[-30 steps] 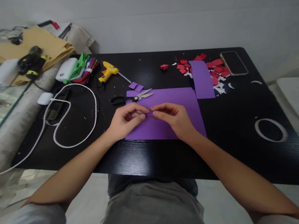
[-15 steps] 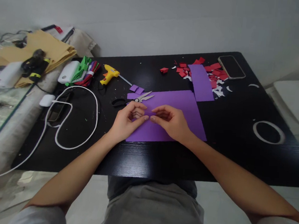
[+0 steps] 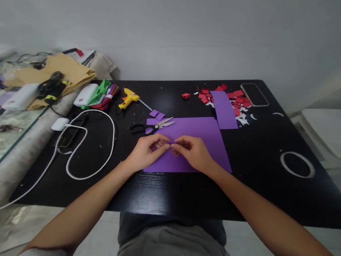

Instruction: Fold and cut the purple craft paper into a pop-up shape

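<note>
Over a large purple paper sheet (image 3: pixel 206 143), my left hand (image 3: pixel 147 150) and my right hand (image 3: pixel 194 152) meet fingertip to fingertip. Both pinch a small purple piece of paper (image 3: pixel 173 143), mostly hidden by the fingers and hard to tell from the sheet below. Just beyond my left hand lie scissors (image 3: pixel 155 127) with black handles, blades apart, resting partly on the sheet. Small folded purple paper pieces (image 3: pixel 157 114) lie behind the scissors. A purple paper strip (image 3: pixel 224 110) covers part of a heap of red paper scraps (image 3: pixel 236 98) at the back right.
A yellow glue gun (image 3: pixel 128 98) lies at the back, left of centre. A white cable (image 3: pixel 113 138) loops over the left of the black table (image 3: pixel 261 185). A phone (image 3: pixel 254 94) and a white ring (image 3: pixel 297 164) are on the right. Brown paper (image 3: pixel 70 72) lies far left.
My view has tilted up a little, so the table sits lower in the picture. My fingertips have come closer together, and purple paper now shows between them.
</note>
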Demonstrator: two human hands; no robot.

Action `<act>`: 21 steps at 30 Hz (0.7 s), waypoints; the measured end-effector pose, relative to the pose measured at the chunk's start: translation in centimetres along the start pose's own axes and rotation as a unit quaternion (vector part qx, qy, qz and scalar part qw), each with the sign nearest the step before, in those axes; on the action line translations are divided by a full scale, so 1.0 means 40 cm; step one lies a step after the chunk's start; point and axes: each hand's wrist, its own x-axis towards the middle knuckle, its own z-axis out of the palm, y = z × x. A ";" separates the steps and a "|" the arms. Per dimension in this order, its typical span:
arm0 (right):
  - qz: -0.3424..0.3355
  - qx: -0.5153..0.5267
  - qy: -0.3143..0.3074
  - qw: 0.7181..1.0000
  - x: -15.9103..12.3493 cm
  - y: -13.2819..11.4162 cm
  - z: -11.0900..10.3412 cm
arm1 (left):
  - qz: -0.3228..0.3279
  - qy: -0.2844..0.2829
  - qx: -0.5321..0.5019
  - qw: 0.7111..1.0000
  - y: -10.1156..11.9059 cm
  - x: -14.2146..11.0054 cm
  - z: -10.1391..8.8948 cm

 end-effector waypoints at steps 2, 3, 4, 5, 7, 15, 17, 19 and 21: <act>0.011 0.009 0.007 1.000 0.002 -0.001 0.003 | 0.004 0.001 0.008 1.000 0.000 0.001 -0.001; 0.015 0.012 0.008 1.000 0.003 -0.001 0.004 | 0.007 0.000 0.007 1.000 0.000 0.002 -0.003; 0.018 0.016 0.005 1.000 0.004 -0.002 0.004 | 0.009 -0.002 0.005 1.000 0.001 0.003 -0.004; 0.021 0.020 -0.001 1.000 0.005 -0.003 0.004 | 0.011 -0.004 0.004 1.000 0.002 0.004 -0.006; 0.029 0.031 -0.014 0.999 0.007 -0.005 0.001 | 0.014 -0.009 0.001 1.000 0.003 0.007 -0.010; 0.031 0.047 -0.019 0.998 0.011 -0.002 -0.010 | -0.016 0.028 -0.052 0.998 -0.009 0.009 -0.002; 0.021 0.045 -0.004 0.999 0.009 0.003 -0.007 | -0.026 0.033 -0.073 0.996 -0.012 0.009 0.002; 0.000 0.030 0.013 0.999 0.006 0.008 -0.003 | -0.034 0.037 -0.089 0.995 -0.011 0.009 0.004; -0.030 0.002 0.032 0.999 0.005 0.012 0.000 | -0.041 0.044 -0.103 0.993 -0.007 0.009 0.006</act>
